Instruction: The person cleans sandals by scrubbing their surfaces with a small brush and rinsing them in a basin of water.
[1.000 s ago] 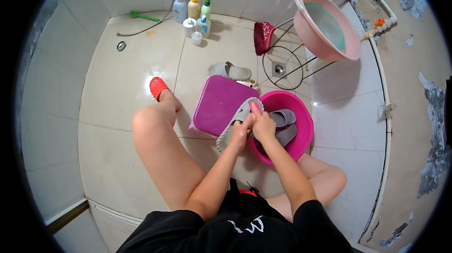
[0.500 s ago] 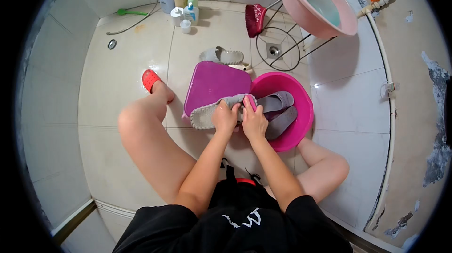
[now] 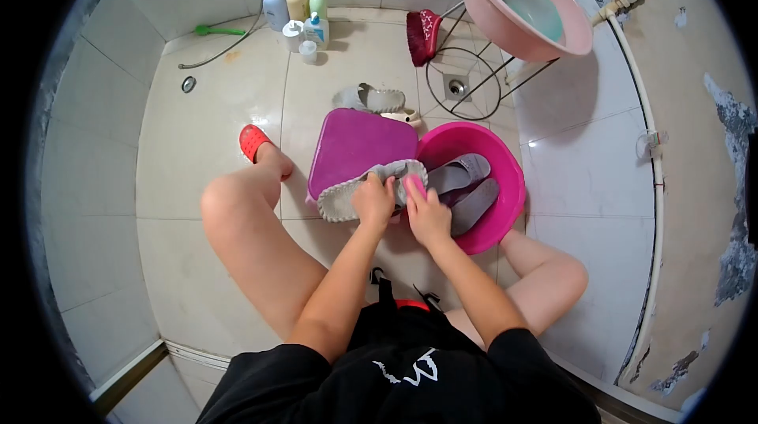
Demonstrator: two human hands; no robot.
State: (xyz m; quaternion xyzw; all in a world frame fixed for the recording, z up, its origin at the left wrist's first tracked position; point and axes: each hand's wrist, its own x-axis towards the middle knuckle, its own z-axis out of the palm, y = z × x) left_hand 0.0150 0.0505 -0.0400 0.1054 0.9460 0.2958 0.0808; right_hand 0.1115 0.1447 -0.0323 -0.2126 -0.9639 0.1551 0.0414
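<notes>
A light grey slipper lies across the front of a purple stool, its toe end pointing right. My left hand is closed around the slipper at its strap. In my right hand is a small pink scrubbing brush, pressed at the slipper's right end; its bristles are hidden. Just right of the stool, a bright pink basin holds two darker grey slippers.
Behind the stool lie another grey slipper and a cream clog. Several pump bottles stand by the back wall. A pale pink basin rests on a wire stand near a red broom and floor drain.
My right hand has shifted slightly, and the brush has changed angle against the slipper. My left hand keeps its hold. The whole view has moved a little.
</notes>
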